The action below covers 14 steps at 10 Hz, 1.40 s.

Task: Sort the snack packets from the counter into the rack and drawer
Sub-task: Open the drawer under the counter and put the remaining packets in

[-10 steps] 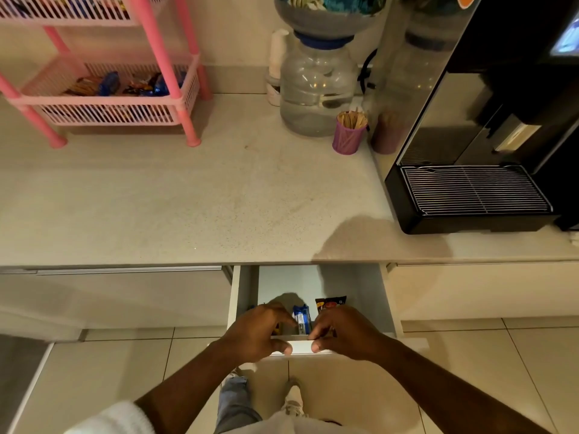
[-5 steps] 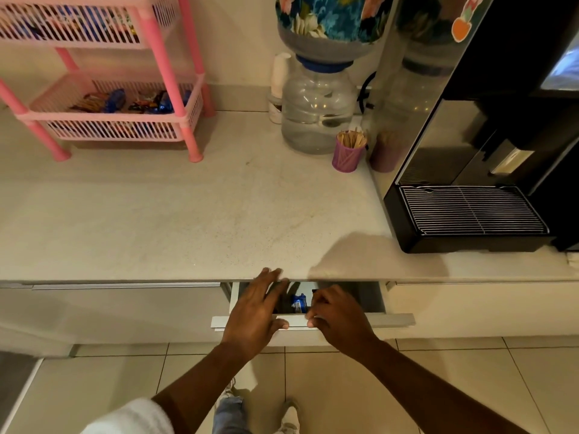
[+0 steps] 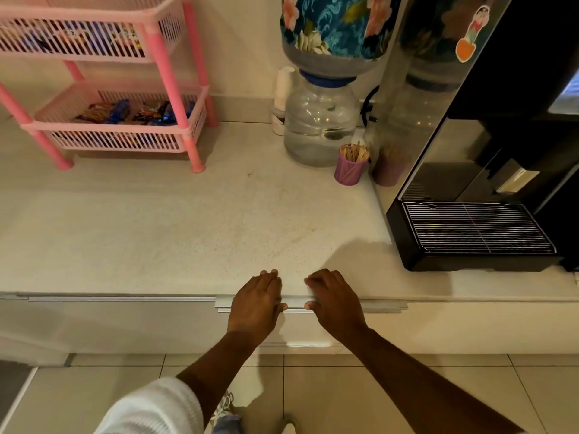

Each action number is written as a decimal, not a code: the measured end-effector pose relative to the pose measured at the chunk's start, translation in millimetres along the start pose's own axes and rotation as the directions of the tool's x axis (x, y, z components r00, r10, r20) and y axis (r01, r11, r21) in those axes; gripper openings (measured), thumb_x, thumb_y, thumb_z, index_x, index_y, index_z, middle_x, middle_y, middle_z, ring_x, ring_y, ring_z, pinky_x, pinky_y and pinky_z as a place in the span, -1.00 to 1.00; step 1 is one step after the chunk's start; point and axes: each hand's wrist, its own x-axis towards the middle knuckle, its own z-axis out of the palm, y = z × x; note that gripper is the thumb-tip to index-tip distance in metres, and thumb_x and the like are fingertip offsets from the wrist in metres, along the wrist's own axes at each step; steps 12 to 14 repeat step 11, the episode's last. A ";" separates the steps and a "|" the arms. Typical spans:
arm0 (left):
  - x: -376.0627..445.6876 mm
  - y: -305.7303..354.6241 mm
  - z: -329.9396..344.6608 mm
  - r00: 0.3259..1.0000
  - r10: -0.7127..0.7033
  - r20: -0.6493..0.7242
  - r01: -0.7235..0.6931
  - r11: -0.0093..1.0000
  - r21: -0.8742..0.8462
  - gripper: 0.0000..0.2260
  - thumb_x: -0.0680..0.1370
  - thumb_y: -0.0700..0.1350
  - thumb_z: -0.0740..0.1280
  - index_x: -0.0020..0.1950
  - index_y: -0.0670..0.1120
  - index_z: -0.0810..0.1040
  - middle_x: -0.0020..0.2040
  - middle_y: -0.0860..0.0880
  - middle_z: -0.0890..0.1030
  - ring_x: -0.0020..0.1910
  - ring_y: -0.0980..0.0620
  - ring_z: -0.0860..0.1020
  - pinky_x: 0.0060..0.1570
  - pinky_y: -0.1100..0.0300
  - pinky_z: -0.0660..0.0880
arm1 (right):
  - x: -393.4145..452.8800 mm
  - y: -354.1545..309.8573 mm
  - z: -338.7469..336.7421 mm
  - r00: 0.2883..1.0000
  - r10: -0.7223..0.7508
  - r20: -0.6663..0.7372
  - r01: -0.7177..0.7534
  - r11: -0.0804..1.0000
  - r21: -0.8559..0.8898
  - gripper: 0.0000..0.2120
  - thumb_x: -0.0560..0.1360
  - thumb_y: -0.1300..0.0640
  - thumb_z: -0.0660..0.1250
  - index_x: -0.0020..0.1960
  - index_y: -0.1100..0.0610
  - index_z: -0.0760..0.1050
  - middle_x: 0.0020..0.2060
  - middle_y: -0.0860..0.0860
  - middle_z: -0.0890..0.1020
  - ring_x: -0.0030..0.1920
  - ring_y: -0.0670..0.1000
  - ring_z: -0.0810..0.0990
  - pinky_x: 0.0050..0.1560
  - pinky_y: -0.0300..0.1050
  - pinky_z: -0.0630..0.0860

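The drawer under the counter is pushed in, its front nearly flush with the neighbouring fronts, so its contents are hidden. My left hand and my right hand lie flat against its top handle rail, fingers reaching over the counter edge, holding nothing. The pink rack stands at the back left. Snack packets lie in its lower basket, and more packets show through the upper basket's slats. No packets are on the counter.
A black coffee machine with a wire drip tray fills the right side. A water bottle with a floral cover and a purple cup of wooden sticks stand at the back. Tiled floor lies below.
The drawer, open with packets visible a second ago, has been pushed in by both hands. The hands moved forward with it and now rest on its handle rail.
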 end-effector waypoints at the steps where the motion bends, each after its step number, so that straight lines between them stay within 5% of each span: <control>1: 8.6 0.8 -3.4 0.999 0.020 -0.041 -0.018 0.998 0.062 -0.64 0.41 0.07 0.49 0.12 -0.07 0.58 0.18 -0.03 0.60 -0.01 -0.03 0.60 -0.16 0.17 0.54 | 5.7 2.2 3.2 0.999 -0.021 -0.039 0.020 0.999 -0.034 -0.50 0.30 -0.06 0.61 0.18 0.02 0.59 0.04 -0.09 0.59 0.00 -0.02 0.56 -0.07 -0.19 0.57; 4: 18.8 -4.9 5.3 0.988 0.116 -0.100 -0.093 0.972 0.215 -0.66 0.37 -0.21 0.51 0.10 -0.15 0.53 0.01 -0.09 0.60 -0.16 -0.09 0.58 -0.35 0.09 0.49 | 6.7 6.9 23.3 0.964 -0.172 -0.203 0.113 0.955 -0.273 -0.77 0.46 0.24 0.36 0.11 0.14 0.58 -0.12 0.04 0.56 -0.15 0.08 0.52 -0.07 -0.08 0.52; 8: 16.7 4.5 -6.8 0.998 0.057 0.000 -0.055 0.977 0.204 -0.54 0.24 -0.32 0.55 0.11 -0.17 0.59 -0.01 -0.10 0.62 -0.16 -0.07 0.61 -0.34 0.12 0.56 | 13.1 4.1 16.4 0.985 -0.121 -0.124 0.096 0.976 -0.196 -0.68 0.33 0.19 0.54 0.04 0.12 0.56 -0.09 0.03 0.56 -0.13 0.07 0.53 -0.12 -0.11 0.52; 9: 14.1 3.8 -14.6 0.998 0.041 0.047 -0.048 0.986 0.157 -0.58 0.31 -0.20 0.54 0.13 -0.13 0.57 0.04 -0.05 0.61 -0.10 -0.04 0.60 -0.28 0.15 0.55 | 21.8 -4.3 4.0 0.999 -0.042 -0.007 0.039 0.974 -0.222 -0.58 0.26 -0.09 0.60 -0.03 0.09 0.55 -0.12 0.00 0.54 -0.14 0.05 0.52 -0.16 -0.07 0.50; 10: 13.2 -10.1 -20.9 0.991 0.108 0.084 -0.115 0.990 0.082 -0.64 0.49 0.01 0.39 0.24 -0.06 0.48 0.19 0.00 0.52 0.07 -0.03 0.54 -0.12 0.12 0.53 | 34.6 -7.5 -8.1 0.997 -0.030 0.072 0.044 0.979 -0.200 -0.48 0.28 -0.40 0.42 -0.08 0.04 0.58 -0.13 -0.04 0.55 -0.12 0.02 0.51 -0.18 -0.06 0.49; 11: 9.2 -31.4 -29.6 0.990 0.124 0.065 -0.125 0.992 0.003 -0.62 0.57 0.14 0.26 0.29 -0.03 0.46 0.28 0.03 0.46 0.19 -0.01 0.48 -0.01 0.11 0.52 | 41.5 -18.1 -13.4 0.997 -0.080 -0.002 0.080 0.994 -0.071 -0.49 0.48 -0.38 0.25 -0.07 0.06 0.62 -0.10 -0.02 0.59 -0.10 0.03 0.54 -0.18 -0.03 0.51; 14: 9.2 -31.4 -29.6 0.990 0.124 0.065 -0.125 0.992 0.003 -0.62 0.57 0.14 0.26 0.29 -0.03 0.46 0.28 0.03 0.46 0.19 -0.01 0.48 -0.01 0.11 0.52 | 41.5 -18.1 -13.4 0.997 -0.080 -0.002 0.080 0.994 -0.071 -0.49 0.48 -0.38 0.25 -0.07 0.06 0.62 -0.10 -0.02 0.59 -0.10 0.03 0.54 -0.18 -0.03 0.51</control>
